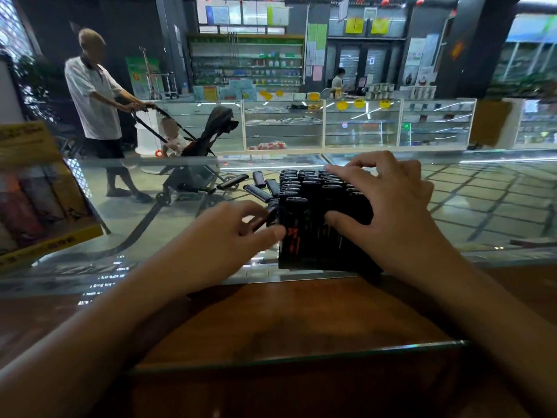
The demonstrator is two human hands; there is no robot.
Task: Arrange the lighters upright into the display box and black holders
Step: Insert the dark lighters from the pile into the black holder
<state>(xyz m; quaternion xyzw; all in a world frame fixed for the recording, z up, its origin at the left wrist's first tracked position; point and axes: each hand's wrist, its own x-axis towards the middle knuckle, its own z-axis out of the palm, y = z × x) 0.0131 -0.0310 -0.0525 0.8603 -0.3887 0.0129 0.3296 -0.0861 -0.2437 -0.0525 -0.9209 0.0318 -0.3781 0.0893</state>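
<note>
Our right hand (388, 206) lies spread over the upright lighters (313, 200) in their black holder (301, 260) on the glass counter (482, 206); left-hand fingers (271, 232) pinch a loose lighter (265, 217). A careless nudge could topple the packed rows.

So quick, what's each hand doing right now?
Left hand: pinches a black lighter.
Right hand: open, fingers spread over the block of upright lighters.

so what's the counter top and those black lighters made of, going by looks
Counter top: clear glass, glossy; floor tiles show through it and lights reflect off it.
Near ledge: looks like brown wood under a glass sheet, edge glinting.
Upright lighters: seemingly glossy black plastic, with red print.
Loose lighters: apparently the same.
</note>
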